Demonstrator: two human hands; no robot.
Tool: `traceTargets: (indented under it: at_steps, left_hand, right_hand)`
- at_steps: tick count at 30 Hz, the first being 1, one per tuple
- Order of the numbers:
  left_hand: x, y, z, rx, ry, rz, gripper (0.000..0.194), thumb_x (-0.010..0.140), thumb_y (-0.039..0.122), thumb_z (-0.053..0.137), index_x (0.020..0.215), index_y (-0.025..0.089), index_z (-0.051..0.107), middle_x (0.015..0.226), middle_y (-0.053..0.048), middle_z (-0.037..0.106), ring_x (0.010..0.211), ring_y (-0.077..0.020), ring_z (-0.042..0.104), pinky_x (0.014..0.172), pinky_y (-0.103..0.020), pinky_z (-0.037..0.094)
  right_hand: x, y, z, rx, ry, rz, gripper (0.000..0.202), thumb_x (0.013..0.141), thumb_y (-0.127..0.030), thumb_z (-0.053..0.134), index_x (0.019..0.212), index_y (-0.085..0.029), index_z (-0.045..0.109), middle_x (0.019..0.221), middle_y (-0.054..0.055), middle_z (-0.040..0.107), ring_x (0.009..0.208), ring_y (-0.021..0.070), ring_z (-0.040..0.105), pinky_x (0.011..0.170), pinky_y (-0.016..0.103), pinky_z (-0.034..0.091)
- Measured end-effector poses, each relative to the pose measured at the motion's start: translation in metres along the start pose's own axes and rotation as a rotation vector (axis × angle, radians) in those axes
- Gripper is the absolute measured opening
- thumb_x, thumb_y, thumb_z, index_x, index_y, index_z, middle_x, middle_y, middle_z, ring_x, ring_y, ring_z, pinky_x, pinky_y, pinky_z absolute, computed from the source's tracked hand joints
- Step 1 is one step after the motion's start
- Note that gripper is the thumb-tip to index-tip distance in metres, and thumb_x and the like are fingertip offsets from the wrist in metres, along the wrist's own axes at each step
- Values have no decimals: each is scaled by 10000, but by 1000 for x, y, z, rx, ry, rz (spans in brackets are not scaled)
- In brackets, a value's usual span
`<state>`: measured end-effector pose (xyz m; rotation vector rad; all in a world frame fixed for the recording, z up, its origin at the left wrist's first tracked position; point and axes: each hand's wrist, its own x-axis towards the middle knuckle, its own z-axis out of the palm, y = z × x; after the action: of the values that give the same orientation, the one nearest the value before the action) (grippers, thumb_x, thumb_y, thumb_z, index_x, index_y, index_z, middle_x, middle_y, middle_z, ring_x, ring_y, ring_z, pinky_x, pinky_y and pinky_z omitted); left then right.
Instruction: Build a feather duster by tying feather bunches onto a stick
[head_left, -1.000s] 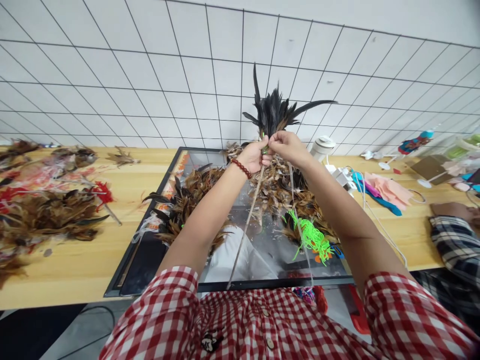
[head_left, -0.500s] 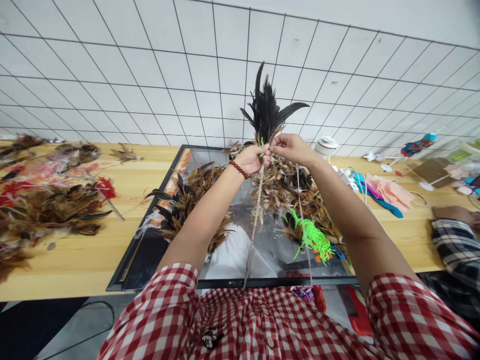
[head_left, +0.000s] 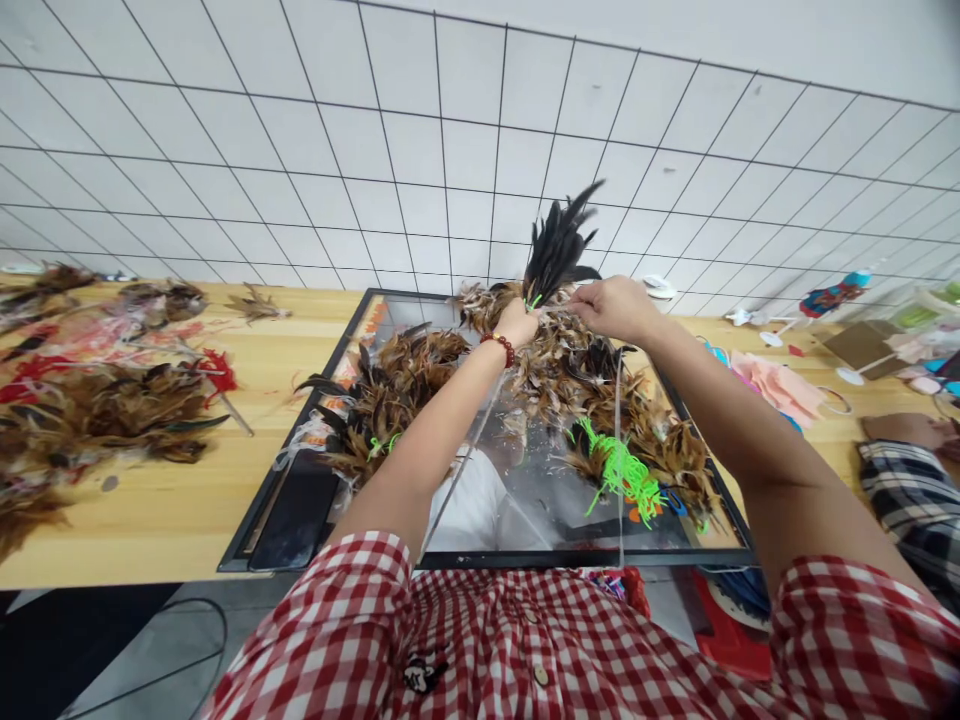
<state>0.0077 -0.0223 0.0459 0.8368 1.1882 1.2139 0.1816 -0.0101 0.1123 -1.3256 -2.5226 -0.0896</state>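
My left hand [head_left: 517, 326], with a red bead bracelet, is closed around the base of a bundle of black feathers [head_left: 556, 245]. Bright green strands [head_left: 532, 301] show at that base. A thin pale stick [head_left: 463, 462] slants from below this hand toward the tray's front edge. To the right, my right hand [head_left: 616, 308] pinches a thin whitish strip [head_left: 618, 430] that hangs down past the tray's front edge. Beneath both hands lie brown feathers [head_left: 577, 375], and a tangle of neon green strands [head_left: 626, 472] rests nearer to me.
The dark-framed tray [head_left: 480, 560] sits on a wooden table [head_left: 172, 520]. A phone [head_left: 292, 515] lies at its left front. More feathers [head_left: 127, 410] are heaped at left. At right are pink sheets [head_left: 776, 385] and another person's sleeve [head_left: 911, 500]. A white grid wall [head_left: 405, 150] stands behind.
The feather bundle has tipped right and come lower, and the stick's lower end has swung left. My right hand has moved right, away from my left hand.
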Motion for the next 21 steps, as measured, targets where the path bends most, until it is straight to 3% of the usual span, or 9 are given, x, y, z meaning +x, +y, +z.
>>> traceTargets:
  at_steps: [3,5,7,9,13,17,21]
  left_hand:
    - [-3,-9,9,464,143,205,368,757,9,713,735,223,414,719,0,516,744,-164,586,684,-221,385]
    - [-14,-13,18,658,106,264,310,761,-1,679,743,216,459,780,-59,575,875,-235,641,780,-268,419]
    - [-29,-16,25,742,39,316,209,790,9,640,811,191,540,860,-112,617,974,-283,661,849,-301,432]
    - [-48,-17,29,769,46,402,140,854,49,585,942,156,608,944,-155,629,1050,-302,657,889,-318,434]
    - [-84,-13,28,924,96,569,334,967,129,415,1215,143,638,1079,-212,618,1117,-313,630,889,-346,443]
    - [-105,0,22,1247,-65,658,398,955,105,394,1247,161,658,1077,-221,643,1095,-322,619,876,-392,452]
    - [-111,23,5,1267,-300,643,192,911,123,508,961,157,689,927,-181,640,1042,-331,625,870,-400,458]
  right_hand:
    - [5,-12,-7,25,-110,-125,126,811,-278,658,786,-223,770,746,62,724,812,242,639,680,330,383]
    - [15,-15,-8,80,-144,-185,74,775,-248,695,737,-232,757,748,49,725,810,226,632,681,323,394]
    - [26,-10,-8,164,-150,-190,55,736,-223,733,684,-238,741,733,31,718,792,207,622,687,317,410]
    - [35,0,-9,297,-176,-154,65,704,-218,773,653,-234,735,706,17,707,758,189,615,698,315,433]
    - [39,14,-9,599,-311,-64,132,656,-294,850,657,-204,753,654,3,690,677,155,600,687,307,473]
    - [37,15,-2,745,-404,-32,251,572,-357,912,636,-181,746,604,-6,667,629,134,589,640,284,482]
    - [19,36,7,844,-465,62,317,513,-358,948,624,-176,714,554,-22,632,576,120,577,572,258,477]
